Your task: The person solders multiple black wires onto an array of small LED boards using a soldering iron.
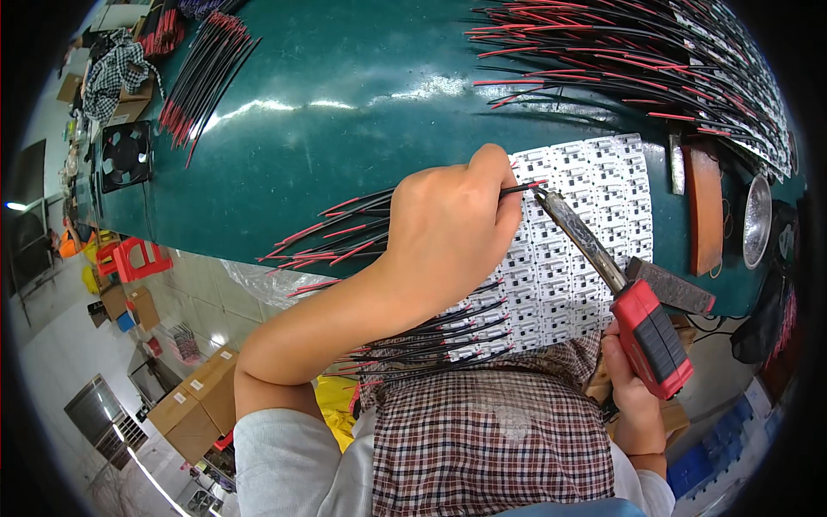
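Observation:
My left hand (457, 224) is closed in a pinch on a thin black wire (515, 188) with a red end, over a white panel of small circuit boards (624, 185). From the lower right, my right hand (636, 398) grips the red-and-black handle of a soldering iron (656, 340). The iron's dark tip is close to the wire's red end; whether they touch I cannot tell. Several black wires with red ends (431, 338) lie along the panel's left side, and more stick out to the left from behind my left hand. That hand covers part of the panel.
On the green table (327, 52) lie wire bundles (211, 77) at the far left and a large wired stack (603, 60) at the far right. A grey block (670, 286), a brown block (705, 207) and a metal bowl (757, 221) stand right. A black fan (127, 155) stands left.

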Demonstrator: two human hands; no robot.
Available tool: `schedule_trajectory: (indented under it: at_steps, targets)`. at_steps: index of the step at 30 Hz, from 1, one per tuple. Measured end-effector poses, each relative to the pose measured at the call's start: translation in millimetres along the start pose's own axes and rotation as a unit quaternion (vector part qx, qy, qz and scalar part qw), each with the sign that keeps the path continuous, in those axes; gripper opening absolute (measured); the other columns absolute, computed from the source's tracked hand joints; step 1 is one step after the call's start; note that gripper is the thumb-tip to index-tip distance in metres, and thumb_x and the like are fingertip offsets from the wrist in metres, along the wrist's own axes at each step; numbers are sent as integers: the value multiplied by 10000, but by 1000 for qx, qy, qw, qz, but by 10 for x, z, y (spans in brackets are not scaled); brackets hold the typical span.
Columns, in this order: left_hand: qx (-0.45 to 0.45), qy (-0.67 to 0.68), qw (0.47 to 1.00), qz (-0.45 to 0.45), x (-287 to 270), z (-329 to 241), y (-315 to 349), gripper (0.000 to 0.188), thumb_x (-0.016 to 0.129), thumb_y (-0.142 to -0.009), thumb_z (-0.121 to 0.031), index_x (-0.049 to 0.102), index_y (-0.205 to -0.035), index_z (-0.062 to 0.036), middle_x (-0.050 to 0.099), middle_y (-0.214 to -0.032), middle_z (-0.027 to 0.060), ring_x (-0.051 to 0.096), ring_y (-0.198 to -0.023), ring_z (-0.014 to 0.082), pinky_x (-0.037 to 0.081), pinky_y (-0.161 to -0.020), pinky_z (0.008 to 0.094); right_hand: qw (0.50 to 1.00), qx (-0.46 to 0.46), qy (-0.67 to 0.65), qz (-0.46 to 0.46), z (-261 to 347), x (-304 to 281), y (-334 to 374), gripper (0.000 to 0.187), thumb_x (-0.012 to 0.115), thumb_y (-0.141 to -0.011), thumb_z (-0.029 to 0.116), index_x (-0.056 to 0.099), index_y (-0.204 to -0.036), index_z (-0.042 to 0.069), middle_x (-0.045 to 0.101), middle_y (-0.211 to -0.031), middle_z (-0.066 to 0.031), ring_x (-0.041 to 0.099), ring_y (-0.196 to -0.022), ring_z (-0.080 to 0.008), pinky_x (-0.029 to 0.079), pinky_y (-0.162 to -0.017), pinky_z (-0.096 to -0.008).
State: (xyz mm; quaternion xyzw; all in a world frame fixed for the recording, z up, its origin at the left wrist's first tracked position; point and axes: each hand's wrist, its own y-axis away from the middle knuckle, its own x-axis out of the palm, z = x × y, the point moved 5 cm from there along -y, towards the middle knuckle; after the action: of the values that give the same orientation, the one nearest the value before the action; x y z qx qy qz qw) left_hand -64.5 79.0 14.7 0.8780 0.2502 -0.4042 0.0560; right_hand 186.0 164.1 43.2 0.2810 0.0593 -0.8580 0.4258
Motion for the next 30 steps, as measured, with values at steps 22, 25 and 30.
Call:
schedule_trajectory:
  at_steps: [22, 25, 30]
  targets:
    - [-8, -14, 999, 32, -55, -22, -72, 141, 744, -813, -82, 619, -813, -18, 676, -688, 145, 683, -608, 309, 511, -533, 379, 1000, -10, 0, -3, -30, -19, 8, 257, 752, -740, 31, 691, -984, -20, 663, -818, -136, 640, -637, -271, 499, -591, -331]
    - [-11, -12, 999, 43, -33, -24, -89, 139, 740, -819, -86, 619, -814, -18, 674, -687, 146, 682, -608, 313, 510, -537, 385, 1000, 17, 5, -14, -50, -25, 39, 257, 755, -736, 30, 693, -981, -18, 655, -794, -130, 628, -621, -269, 491, -583, -330]
    - [-8, -21, 998, 52, -61, -5, -121, 132, 732, -829, -98, 626, -822, -21, 673, -687, 144, 682, -613, 313, 513, -546, 385, 999, -14, 3, -29, -54, -10, 9, 258, 755, -731, 24, 694, -979, -12, 635, -763, -117, 604, -592, -260, 472, -560, -332]
